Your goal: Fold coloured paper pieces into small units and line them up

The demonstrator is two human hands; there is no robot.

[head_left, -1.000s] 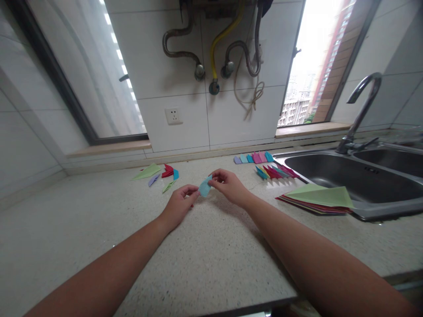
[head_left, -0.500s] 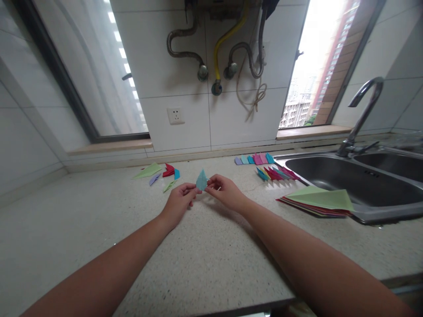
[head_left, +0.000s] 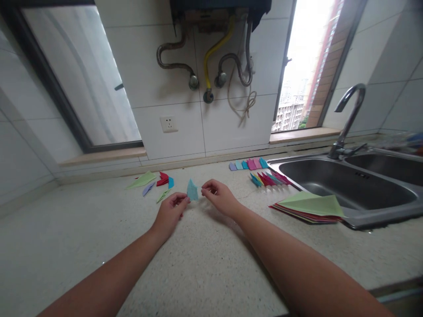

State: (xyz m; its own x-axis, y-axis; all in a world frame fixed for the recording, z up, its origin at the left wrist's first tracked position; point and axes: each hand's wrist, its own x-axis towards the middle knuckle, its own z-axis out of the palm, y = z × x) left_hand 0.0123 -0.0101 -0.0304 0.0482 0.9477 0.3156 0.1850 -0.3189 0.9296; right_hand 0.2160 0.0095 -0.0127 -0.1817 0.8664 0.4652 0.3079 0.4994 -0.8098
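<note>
A small light-blue folded paper piece (head_left: pixel 192 190) with a pointed top stands upright above the counter. Its lower left edge is pinched between the thumb and fingers of my left hand (head_left: pixel 171 214). Just to the right of the paper, my right hand (head_left: pixel 220 197) has its thumb and forefinger close together, with a narrow gap to the paper. Whether anything lies between those fingertips is too small to tell. Left of the hands lie a green folded paper (head_left: pixel 142 179), a purple one (head_left: pixel 148 188), a red one (head_left: pixel 162 178) and a small light-green one (head_left: pixel 163 195).
Colored folded papers stand in a back row (head_left: pixel 248 164), with a fanned row (head_left: pixel 269 178) before it. A stack of larger folded papers (head_left: pixel 309 207) lies against the steel sink (head_left: pixel 360 216). A faucet (head_left: pixel 350 105) rises behind. Pipes (head_left: pixel 175 66) hang on the tiled wall.
My right hand has come away from the light-blue paper, leaving a small gap. The paper stays in my left hand, turned slightly. The whole view has shifted a little.
</note>
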